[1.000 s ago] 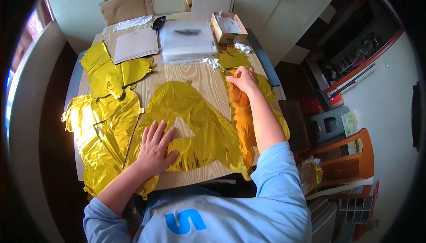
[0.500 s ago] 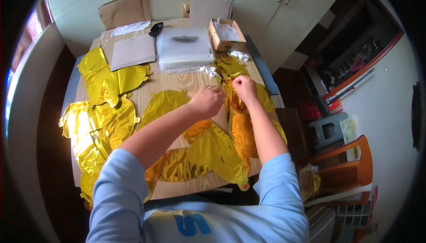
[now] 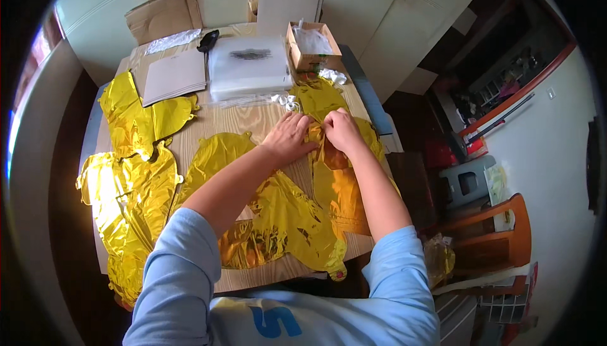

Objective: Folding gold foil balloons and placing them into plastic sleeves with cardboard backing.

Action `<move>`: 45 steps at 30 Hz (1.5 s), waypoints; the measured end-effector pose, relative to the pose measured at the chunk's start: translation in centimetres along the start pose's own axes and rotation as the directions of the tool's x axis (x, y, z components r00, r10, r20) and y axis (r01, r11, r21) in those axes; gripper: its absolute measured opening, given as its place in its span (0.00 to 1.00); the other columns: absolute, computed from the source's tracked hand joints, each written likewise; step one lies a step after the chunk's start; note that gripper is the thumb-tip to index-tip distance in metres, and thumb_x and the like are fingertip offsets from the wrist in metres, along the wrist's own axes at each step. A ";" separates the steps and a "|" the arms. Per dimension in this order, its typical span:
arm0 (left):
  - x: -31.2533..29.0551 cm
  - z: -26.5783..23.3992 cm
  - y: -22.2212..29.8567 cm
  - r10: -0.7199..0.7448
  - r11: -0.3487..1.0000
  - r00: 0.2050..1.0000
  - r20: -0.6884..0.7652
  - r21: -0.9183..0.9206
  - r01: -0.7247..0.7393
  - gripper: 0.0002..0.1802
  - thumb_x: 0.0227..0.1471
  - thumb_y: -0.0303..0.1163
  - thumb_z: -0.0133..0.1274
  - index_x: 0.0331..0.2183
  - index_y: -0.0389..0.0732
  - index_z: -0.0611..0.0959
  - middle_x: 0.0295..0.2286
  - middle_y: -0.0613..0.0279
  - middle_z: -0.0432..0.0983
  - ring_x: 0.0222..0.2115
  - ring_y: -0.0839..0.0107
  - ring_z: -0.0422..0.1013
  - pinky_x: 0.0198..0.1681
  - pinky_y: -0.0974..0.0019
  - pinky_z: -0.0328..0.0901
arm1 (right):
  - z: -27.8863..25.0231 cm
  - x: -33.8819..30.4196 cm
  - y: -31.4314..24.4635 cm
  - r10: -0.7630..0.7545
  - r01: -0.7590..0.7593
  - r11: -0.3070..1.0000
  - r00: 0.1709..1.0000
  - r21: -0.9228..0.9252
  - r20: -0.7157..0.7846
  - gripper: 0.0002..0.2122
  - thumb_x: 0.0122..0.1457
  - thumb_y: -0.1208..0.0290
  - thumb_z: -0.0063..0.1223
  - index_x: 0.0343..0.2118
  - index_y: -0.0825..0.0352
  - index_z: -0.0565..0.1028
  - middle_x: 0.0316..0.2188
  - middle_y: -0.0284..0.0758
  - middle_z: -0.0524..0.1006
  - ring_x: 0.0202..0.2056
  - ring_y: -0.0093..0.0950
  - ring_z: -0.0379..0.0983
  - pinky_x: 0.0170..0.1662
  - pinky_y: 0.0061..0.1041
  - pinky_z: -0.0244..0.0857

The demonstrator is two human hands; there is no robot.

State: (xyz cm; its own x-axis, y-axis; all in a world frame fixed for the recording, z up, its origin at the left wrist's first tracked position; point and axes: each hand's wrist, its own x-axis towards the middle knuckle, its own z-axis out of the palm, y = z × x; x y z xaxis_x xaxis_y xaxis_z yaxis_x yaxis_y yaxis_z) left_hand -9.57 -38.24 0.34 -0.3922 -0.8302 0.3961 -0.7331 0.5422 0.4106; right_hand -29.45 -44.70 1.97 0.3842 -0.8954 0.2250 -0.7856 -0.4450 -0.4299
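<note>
Shiny flat gold foil balloons lie spread over the wooden table. At the table's right side, both hands meet at one gold foil balloon [image 3: 325,185], whose foil is crumpled and creased between them. My right hand [image 3: 342,130] is closed, gripping a fold of that foil. Beside it, my left hand [image 3: 289,137] rests against the same balloon's left edge, back of the hand up, thumb apart from the fingers. Its fingertips are partly hidden. Another gold foil balloon [image 3: 278,213] stretches below my left forearm, toward the near edge.
More gold foil balloons [image 3: 136,182] lie at the left. Farther back are grey cardboard sheets [image 3: 174,77], a stack of clear plastic bags [image 3: 250,68], a black object [image 3: 208,41], a box [image 3: 314,46] with white contents and white crumpled bits [image 3: 333,77]. A wooden chair [image 3: 506,219] stands at right.
My hands have come down onto the foil balloon, and the right now grips its foil. My left hand has gone from curled to more spread. The view has shifted slightly.
</note>
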 end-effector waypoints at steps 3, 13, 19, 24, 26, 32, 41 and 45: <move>-0.1 0.7 0.2 0.018 1.000 0.996 -0.089 0.019 -0.016 0.41 0.54 0.49 0.57 0.61 0.38 0.62 0.50 0.45 0.69 0.55 0.50 0.64 0.66 0.52 0.52 | 0.1 -0.2 0.7 0.007 -0.005 0.997 0.999 0.073 -0.041 0.08 0.52 0.69 0.61 0.32 0.67 0.78 0.38 0.42 0.77 0.42 0.43 0.75 0.47 0.39 0.69; 0.1 -0.4 1.3 -0.064 0.998 0.998 -0.005 0.001 0.064 0.45 0.53 0.48 0.57 0.64 0.39 0.58 0.55 0.47 0.66 0.60 0.51 0.59 0.68 0.52 0.48 | -0.5 -0.2 -0.2 0.097 -0.096 0.992 0.995 0.082 -0.012 0.07 0.54 0.69 0.62 0.30 0.68 0.79 0.35 0.43 0.78 0.40 0.41 0.76 0.45 0.36 0.70; 0.2 -0.2 0.8 -0.103 0.957 0.985 0.141 0.284 0.059 0.41 0.55 0.55 0.52 0.62 0.41 0.65 0.60 0.50 0.61 0.66 0.50 0.49 0.70 0.46 0.39 | 0.2 -0.3 0.4 0.000 0.021 0.988 0.991 0.154 -0.135 0.07 0.55 0.71 0.61 0.32 0.69 0.78 0.32 0.43 0.79 0.37 0.41 0.77 0.43 0.36 0.70; 0.4 -0.7 1.1 -0.172 0.933 0.958 0.231 0.350 0.083 0.44 0.56 0.64 0.43 0.63 0.43 0.65 0.65 0.51 0.54 0.69 0.52 0.43 0.71 0.46 0.30 | -1.3 -0.7 0.5 0.028 0.077 0.907 0.970 0.413 -0.242 0.06 0.58 0.72 0.57 0.33 0.70 0.76 0.31 0.40 0.78 0.34 0.35 0.76 0.40 0.31 0.70; 1.2 -1.1 1.9 -0.211 0.918 0.930 0.301 0.387 0.083 0.47 0.55 0.67 0.41 0.64 0.43 0.64 0.66 0.51 0.53 0.69 0.52 0.41 0.71 0.46 0.29 | -3.4 -1.5 2.1 0.033 0.098 0.858 0.969 0.503 -0.246 0.06 0.61 0.71 0.55 0.34 0.69 0.76 0.30 0.34 0.78 0.33 0.24 0.74 0.38 0.26 0.69; 3.5 -3.3 3.8 -0.282 0.879 0.849 0.447 0.476 0.041 0.57 0.48 0.76 0.41 0.66 0.43 0.60 0.64 0.44 0.56 0.69 0.50 0.42 0.70 0.45 0.28 | -10.6 -6.3 3.3 0.070 0.211 0.724 0.924 0.656 -0.376 0.05 0.67 0.74 0.49 0.40 0.68 0.75 0.35 0.25 0.75 0.38 0.13 0.68 0.43 0.16 0.63; 6.8 -2.9 3.5 -0.383 0.866 0.828 0.410 0.471 0.168 0.63 0.36 0.80 0.53 0.61 0.38 0.69 0.62 0.42 0.59 0.68 0.47 0.44 0.68 0.38 0.29 | -17.9 -11.3 3.6 0.331 0.405 0.442 0.756 0.801 -0.565 0.13 0.67 0.68 0.49 0.49 0.70 0.71 0.44 0.37 0.77 0.44 0.28 0.74 0.51 0.28 0.68; 7.0 -2.5 3.3 -0.438 0.842 0.813 0.384 0.493 0.220 0.68 0.33 0.81 0.55 0.63 0.38 0.65 0.62 0.44 0.59 0.68 0.47 0.41 0.68 0.35 0.24 | -23.5 -17.3 5.7 0.304 0.352 0.723 0.610 0.594 -0.732 0.16 0.66 0.67 0.47 0.53 0.68 0.70 0.45 0.39 0.76 0.44 0.31 0.74 0.50 0.31 0.69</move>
State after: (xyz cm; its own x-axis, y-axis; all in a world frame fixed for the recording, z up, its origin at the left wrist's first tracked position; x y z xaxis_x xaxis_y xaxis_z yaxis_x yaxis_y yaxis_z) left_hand -13.29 -41.96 6.53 -0.2113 -0.9619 -0.1734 -0.9774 0.2096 0.0280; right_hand -52.00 -31.47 16.16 -0.3598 -0.6730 0.6462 -0.1449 -0.6439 -0.7513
